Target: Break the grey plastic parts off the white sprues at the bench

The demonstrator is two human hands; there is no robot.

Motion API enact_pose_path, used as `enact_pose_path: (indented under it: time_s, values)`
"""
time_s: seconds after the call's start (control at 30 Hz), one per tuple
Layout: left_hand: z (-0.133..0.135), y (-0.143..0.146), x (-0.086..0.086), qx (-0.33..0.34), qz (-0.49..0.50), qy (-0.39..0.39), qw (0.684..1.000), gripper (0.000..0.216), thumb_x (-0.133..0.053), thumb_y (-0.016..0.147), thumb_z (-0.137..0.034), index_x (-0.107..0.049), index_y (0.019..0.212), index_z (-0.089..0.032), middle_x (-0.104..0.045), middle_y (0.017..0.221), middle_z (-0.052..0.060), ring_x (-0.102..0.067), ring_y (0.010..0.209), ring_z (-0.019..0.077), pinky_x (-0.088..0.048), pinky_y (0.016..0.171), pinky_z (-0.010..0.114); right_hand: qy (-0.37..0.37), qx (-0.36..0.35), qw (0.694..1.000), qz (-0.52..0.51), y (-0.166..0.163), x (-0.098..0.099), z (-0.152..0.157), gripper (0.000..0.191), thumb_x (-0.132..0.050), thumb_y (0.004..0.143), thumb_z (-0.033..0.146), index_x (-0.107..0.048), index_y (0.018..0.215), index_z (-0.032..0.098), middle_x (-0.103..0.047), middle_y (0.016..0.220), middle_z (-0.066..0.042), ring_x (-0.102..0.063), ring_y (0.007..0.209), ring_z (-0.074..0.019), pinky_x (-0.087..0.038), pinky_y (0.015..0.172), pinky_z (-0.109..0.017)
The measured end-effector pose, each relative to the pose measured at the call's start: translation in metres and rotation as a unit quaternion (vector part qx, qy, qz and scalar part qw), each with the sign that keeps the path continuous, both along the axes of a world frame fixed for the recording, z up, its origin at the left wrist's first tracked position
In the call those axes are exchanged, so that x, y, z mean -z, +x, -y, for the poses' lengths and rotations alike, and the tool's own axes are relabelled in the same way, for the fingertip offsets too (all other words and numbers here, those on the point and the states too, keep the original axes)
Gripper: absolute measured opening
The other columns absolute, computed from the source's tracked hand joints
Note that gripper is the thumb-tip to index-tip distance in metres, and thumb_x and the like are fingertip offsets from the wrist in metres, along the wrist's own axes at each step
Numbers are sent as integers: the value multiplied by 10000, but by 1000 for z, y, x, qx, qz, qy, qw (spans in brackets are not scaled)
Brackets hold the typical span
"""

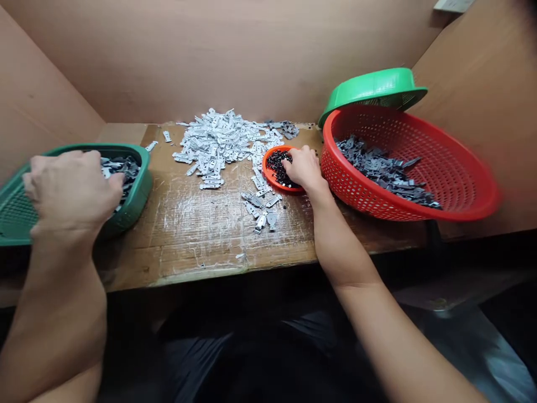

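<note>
My left hand (73, 187), slightly blurred, is over a dark green basket (140, 187) holding flat metal pieces (126, 170). Its fingers curl downward out of sight, and anything in them is hidden. My right hand (305, 168) reaches into a small orange dish (268, 174) of tiny black parts (277, 163). Thumb and fingers are bent together among these parts; what they grip is too small to make out. Left of the dish lies a large heap of silvery flat metal clips (222, 140). Several more clips (262, 212) lie scattered in front of it.
A large red perforated basket (453, 162) on the right contains grey metal pieces (386, 170). A bright green basket (373, 87) rests tilted behind its rim. Wooden panels (251, 56) enclose the tape-covered worktop (188, 224) at the back and sides.
</note>
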State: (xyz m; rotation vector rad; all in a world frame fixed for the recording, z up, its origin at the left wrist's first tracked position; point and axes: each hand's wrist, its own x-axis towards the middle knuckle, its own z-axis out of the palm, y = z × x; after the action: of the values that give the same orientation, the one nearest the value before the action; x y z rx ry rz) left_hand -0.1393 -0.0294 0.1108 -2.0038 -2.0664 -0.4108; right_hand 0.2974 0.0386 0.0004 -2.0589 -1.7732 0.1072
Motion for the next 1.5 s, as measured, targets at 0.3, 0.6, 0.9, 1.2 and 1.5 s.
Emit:
enact_pose_path:
  time_s: [0.3,0.6,0.9,1.2,1.5]
  values:
    - [-83,138,92,398,54,-153,903,999,-729,1035,-668,-448,1849,-162,-405,1917,198,-285,1785,479,-183,1458,619,-19,-32,999,12,3,-6,3,501,-793,1055,425,-771,1481,164,-618,1559,-274,-523,1521,-524,-421,1260,-765]
    - [-165,215,106,511,25,-243,824,1317,-650,965,-831,-134,1928,-95,-322,1935,269,-296,1778,500,-181,1436,617,-18,25,999,-9,6,6,-6,452,-438,1202,346,-718,1501,156,-583,1633,-284,-517,1580,-477,-349,1332,-727]
    - [-144,166,104,482,4,-254,838,766,-476,1146,-559,-521,1784,-137,-449,1912,101,-368,1742,254,-103,1448,435,-11,1,999,-40,14,34,-22,399,-505,1192,373,-738,1445,170,-587,1589,-270,-467,1557,-527,-318,1257,-885]
    - [-121,95,92,464,17,-217,859,670,-522,1168,-540,-662,1653,-98,-579,1822,90,-429,1676,310,-118,1440,525,-18,-38,999,-29,0,24,-17,408,-640,1156,432,-779,1404,140,-611,1536,-266,-465,1530,-569,-294,1207,-932]
    - [-13,188,103,616,121,-224,746,437,-819,1016,-468,-856,1413,-287,-781,1595,126,-608,1582,384,-359,1371,591,-28,-58,997,-29,4,11,-16,398,-599,1131,391,-838,1347,157,-783,1360,-253,-610,1445,-506,-365,1272,-788]
